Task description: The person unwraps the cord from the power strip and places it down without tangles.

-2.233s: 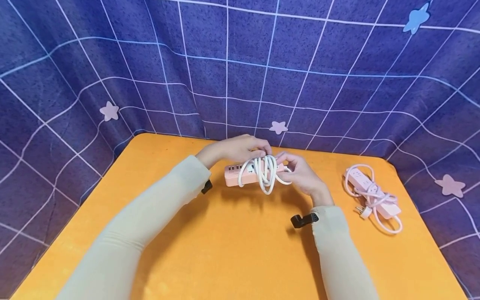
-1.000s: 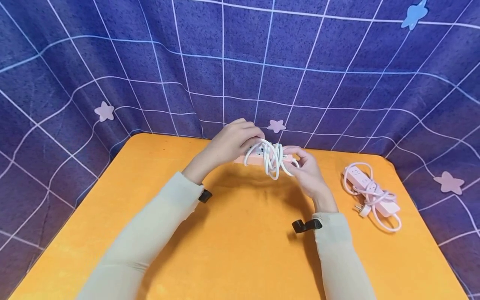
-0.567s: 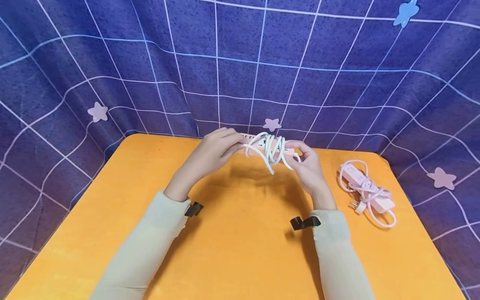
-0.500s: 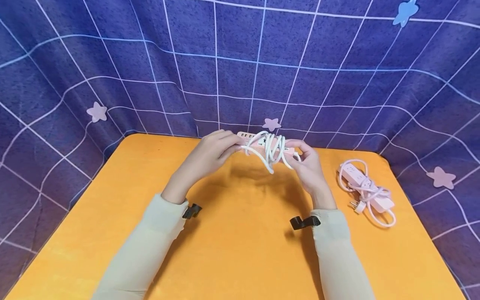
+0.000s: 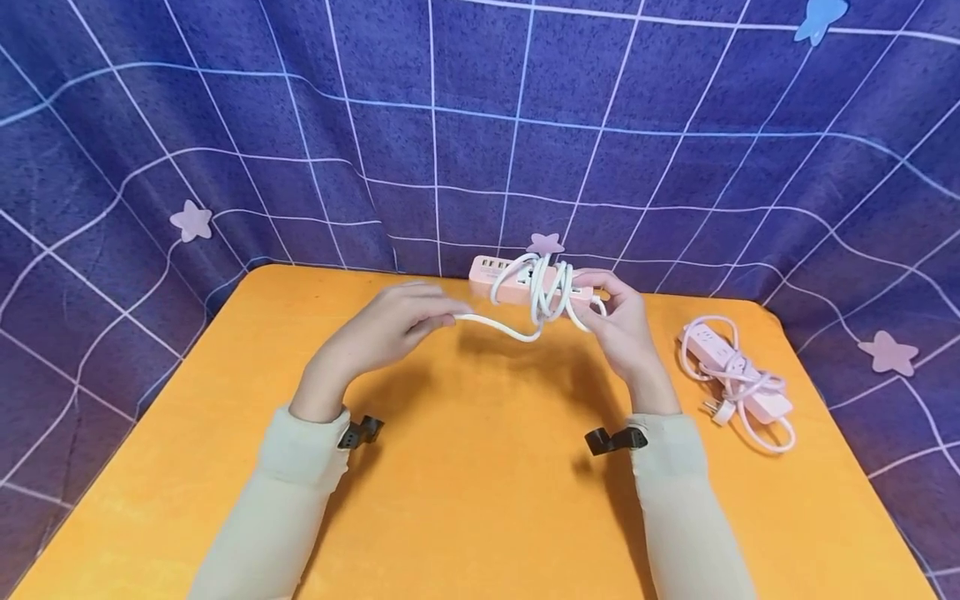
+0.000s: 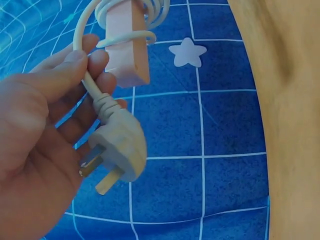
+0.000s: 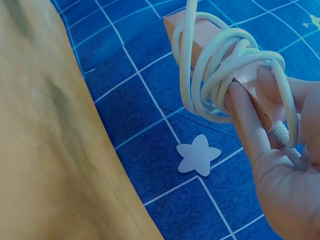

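Note:
A pink power strip point(image 5: 510, 289) with a row of small ports hangs above the table, its white cord point(image 5: 550, 287) wound several times round its middle. My right hand point(image 5: 621, 327) grips the strip's right end, where the cord comes out; the right wrist view shows fingers and thumb on either side of it. To the left, my left hand point(image 5: 382, 327) pinches the cord's free length between thumb and fingertips. In the left wrist view, the white plug point(image 6: 120, 145) dangles below that pinch in front of the palm, prongs showing. The head view hides the plug behind the hand.
A second pink power strip point(image 5: 738, 379), wrapped in its own pink cord, lies on the right part of the orange table point(image 5: 480, 483). A blue gridded curtain point(image 5: 480, 133) with star shapes stands close behind the table's back edge and at both sides.
My left hand has moved from over the wound strip out to the left, drawing a length of cord away. The strip has risen and shifted slightly right with my right hand still gripping it.

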`<state>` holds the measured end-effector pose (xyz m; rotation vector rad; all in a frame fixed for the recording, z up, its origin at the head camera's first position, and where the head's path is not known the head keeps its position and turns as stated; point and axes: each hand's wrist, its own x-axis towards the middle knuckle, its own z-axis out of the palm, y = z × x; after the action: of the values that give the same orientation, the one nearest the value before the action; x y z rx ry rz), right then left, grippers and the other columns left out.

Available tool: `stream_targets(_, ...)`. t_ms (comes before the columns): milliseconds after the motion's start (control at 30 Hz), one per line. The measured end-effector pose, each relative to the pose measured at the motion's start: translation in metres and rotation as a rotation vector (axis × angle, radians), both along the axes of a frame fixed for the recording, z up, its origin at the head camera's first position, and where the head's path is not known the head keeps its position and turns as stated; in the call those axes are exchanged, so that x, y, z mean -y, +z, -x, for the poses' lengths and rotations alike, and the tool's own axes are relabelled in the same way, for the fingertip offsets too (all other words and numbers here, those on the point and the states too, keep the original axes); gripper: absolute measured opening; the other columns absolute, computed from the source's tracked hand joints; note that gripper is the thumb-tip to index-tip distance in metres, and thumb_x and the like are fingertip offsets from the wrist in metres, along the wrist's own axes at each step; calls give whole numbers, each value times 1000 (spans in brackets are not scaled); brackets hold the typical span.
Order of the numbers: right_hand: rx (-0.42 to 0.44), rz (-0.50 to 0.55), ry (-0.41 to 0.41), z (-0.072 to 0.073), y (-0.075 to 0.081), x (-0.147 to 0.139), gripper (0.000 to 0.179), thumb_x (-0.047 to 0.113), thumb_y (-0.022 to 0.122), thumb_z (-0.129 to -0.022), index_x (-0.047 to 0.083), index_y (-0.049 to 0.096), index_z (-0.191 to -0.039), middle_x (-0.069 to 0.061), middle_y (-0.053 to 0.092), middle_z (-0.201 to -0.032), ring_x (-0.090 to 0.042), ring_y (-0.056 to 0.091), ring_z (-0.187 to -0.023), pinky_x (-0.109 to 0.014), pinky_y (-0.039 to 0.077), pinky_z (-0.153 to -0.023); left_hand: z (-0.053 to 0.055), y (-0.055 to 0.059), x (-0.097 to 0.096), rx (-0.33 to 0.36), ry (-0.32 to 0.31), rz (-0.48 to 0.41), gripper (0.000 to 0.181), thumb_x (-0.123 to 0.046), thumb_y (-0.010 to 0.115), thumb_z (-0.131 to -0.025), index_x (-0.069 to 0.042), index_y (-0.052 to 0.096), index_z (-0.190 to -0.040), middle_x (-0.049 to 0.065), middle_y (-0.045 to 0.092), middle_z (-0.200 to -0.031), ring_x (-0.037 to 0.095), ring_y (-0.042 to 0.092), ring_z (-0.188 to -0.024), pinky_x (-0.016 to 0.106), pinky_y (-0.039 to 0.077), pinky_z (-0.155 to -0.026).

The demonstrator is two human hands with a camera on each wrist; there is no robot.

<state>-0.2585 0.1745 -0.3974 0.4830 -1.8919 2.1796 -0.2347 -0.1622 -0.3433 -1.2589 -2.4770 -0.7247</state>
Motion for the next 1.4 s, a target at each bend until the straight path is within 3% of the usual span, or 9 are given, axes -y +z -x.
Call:
stream_targets(167,1,5,21,1,3,-1,27,-21,68,-89,-1,72,-107,-4,66,-123,-19,64,-113,-22,54,-85,0,-1,4,51,-13,24,21,-10,71,-102,-16,79,-121,-5,72,-98,12,60,-86,36,53,-83)
stream_targets(300,19,48,40,0,2,-1,36,-22,66,-90,11,75,-103,-5,64,-124,-17,64,-111,-23,59,-84,2,-3,9,146,-6,49,22,-10,72,-102,-16,80,-121,-7,75,-106,11,65,-91,37,56,-87)
stream_targets(500,42,141,119,2,-1,-2,40,-22,61,-92,13,75,-103,-7,62,-127,-17,64,-112,-32,64,-81,6,-7,16,280,30,117,22,-12,74,-101,-19,80,-121,-7,77,-116,11,70,-104,39,57,-94)
stream_targets(533,45,151,130,2,-1,-2,40,-22,60,-92,14,75,-103,-7,62,-127,-17,64,-112,-32,64,-80,6,-8,16,312,31,129,21,-13,74,-101,-20,81,-120,-8,76,-116,11,69,-102,38,56,-92)
stream_targets(700,57,186,158,1,-3,-3,43,-23,57,-93,16,75,-102,-7,61,-127,-17,64,-112,-31,64,-78,12,-14,16,550,41,158,17,-19,71,-104,-30,79,-114,-8,74,-108,15,60,-57,35,56,-58)
stream_targets(800,61,194,167,0,-4,-4,43,-23,57,-93,16,74,-102,-6,61,-128,-17,64,-112,-31,64,-79,16,-20,17,645,61,161,17,-17,70,-104,-30,79,-112,-3,73,-102,23,56,-46,40,55,-47)
stream_targets(1033,62,211,196,-1,-6,-5,43,-23,56,-93,15,74,-103,-7,60,-130,-17,64,-111,-30,64,-78,25,-33,24,562,87,236,13,-9,74,-99,-18,80,-106,-2,72,-89,14,61,-82,35,54,-79)
stream_targets(1267,59,213,235,-1,-10,-3,47,-26,55,-91,14,75,-104,-6,61,-130,-18,62,-116,-29,64,-80,31,-46,29,643,133,260,8,-7,75,-98,-12,77,-104,-1,68,-84,14,53,-64,33,49,-63)
stream_targets(1400,56,202,251,-2,-12,-2,49,-27,56,-89,15,76,-104,-7,60,-131,-19,62,-118,-30,64,-82,33,-51,29,601,173,298,7,-7,76,-97,-13,78,-101,-2,70,-85,14,56,-71,33,50,-70)
